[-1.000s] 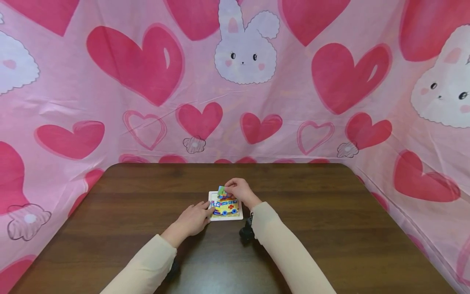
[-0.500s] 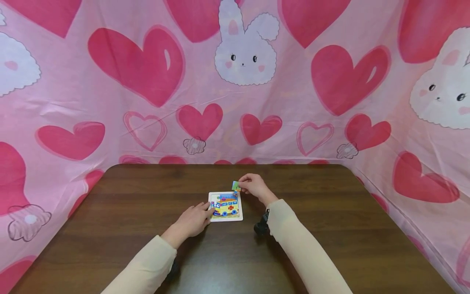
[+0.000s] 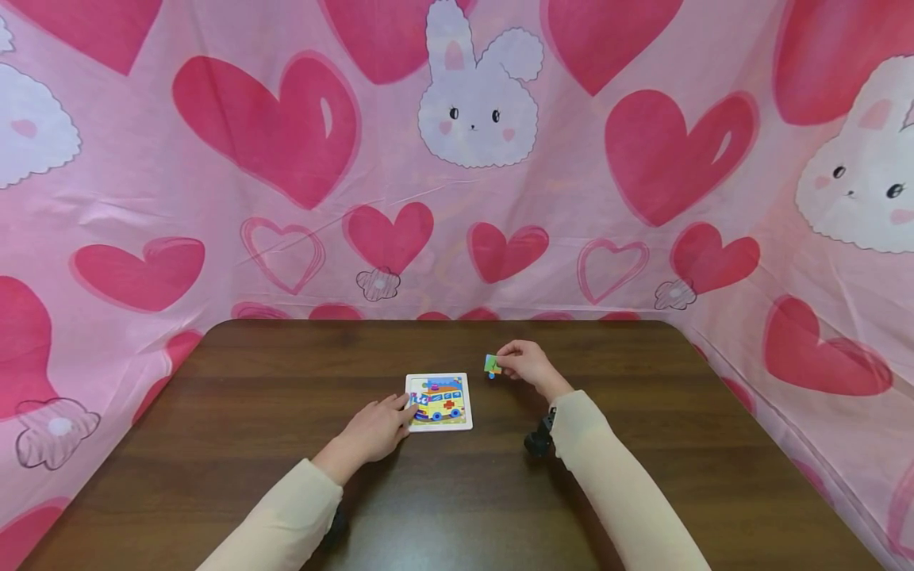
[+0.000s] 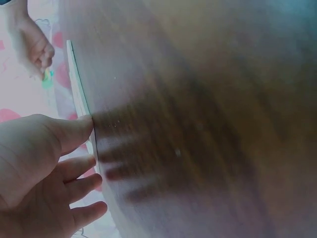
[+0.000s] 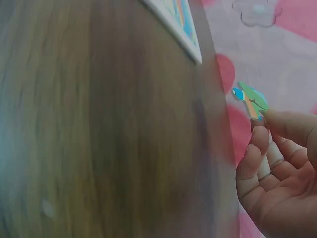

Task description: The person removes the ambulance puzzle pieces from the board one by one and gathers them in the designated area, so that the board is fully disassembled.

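Note:
A square jigsaw puzzle in a white frame [image 3: 439,430] lies on the table, with a yellow ambulance picture and a bare pale patch at its upper left. My left hand [image 3: 378,424] rests at the frame's left side. In the left wrist view, the thumb [image 4: 74,133] touches the frame's edge and the other fingers lie fairly straight beside it. Off to the right of the frame, my right hand [image 3: 531,366] pinches a small puzzle piece [image 5: 253,100] between thumb and fingertips. This piece is mostly green, with blue and orange parts, and is held up above the table.
The dark wooden table [image 3: 300,349] extends around the puzzle on every side. A pink curtain [image 3: 443,182] with hearts and rabbits hangs behind and beside it. A black wrist device [image 3: 539,440] sits under the right wrist.
My right hand has carried the puzzle piece from over the top of the frame away to the right, uncovering the upper part of the picture. My left hand has stayed at the frame's left side.

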`<state>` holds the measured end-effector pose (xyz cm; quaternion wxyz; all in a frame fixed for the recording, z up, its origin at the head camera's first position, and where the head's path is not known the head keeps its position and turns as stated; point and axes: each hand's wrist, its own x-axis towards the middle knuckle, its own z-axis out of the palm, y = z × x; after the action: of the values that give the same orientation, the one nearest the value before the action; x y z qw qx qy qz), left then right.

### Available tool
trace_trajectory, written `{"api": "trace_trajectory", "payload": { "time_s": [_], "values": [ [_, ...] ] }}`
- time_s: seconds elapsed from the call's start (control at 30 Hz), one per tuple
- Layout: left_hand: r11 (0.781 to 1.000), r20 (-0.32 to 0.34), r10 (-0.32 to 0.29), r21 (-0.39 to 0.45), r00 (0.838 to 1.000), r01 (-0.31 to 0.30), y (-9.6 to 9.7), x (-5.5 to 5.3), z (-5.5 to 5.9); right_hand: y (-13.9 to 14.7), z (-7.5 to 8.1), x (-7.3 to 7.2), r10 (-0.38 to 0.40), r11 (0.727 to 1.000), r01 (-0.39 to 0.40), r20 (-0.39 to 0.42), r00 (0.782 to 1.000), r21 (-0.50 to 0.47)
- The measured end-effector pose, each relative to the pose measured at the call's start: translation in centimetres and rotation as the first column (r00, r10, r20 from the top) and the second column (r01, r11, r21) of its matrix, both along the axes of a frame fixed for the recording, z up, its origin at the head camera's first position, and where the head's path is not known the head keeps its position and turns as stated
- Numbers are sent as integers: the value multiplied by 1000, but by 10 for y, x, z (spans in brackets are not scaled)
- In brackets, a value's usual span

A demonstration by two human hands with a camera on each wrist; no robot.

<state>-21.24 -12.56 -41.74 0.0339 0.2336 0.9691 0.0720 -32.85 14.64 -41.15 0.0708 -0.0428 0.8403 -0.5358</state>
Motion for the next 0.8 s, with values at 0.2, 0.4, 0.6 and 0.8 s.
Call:
{"api": "trace_trajectory", "payload": {
  "time_s": [0.2, 0.4, 0.6, 0.8],
  "values": [
    [1000, -6, -4, 14, 1000, 4, 0, 1, 0, 16, -5, 0, 6, 1000, -6, 10, 1000, 26],
    [1000, 3, -9, 21, 1000, 9, -1, 1, 1, 24, -8, 0, 5, 998, -7, 38, 999, 57],
    [1000, 17, 0, 28, 1000, 0, -1, 1, 2, 27, -11, 1, -3, 996, -1, 46, 999, 87],
    [1000, 14, -1, 18, 1000, 1, 0, 0, 2, 27, -13, 1, -13, 993, 10, 26, 1000, 118]
  ]
}}
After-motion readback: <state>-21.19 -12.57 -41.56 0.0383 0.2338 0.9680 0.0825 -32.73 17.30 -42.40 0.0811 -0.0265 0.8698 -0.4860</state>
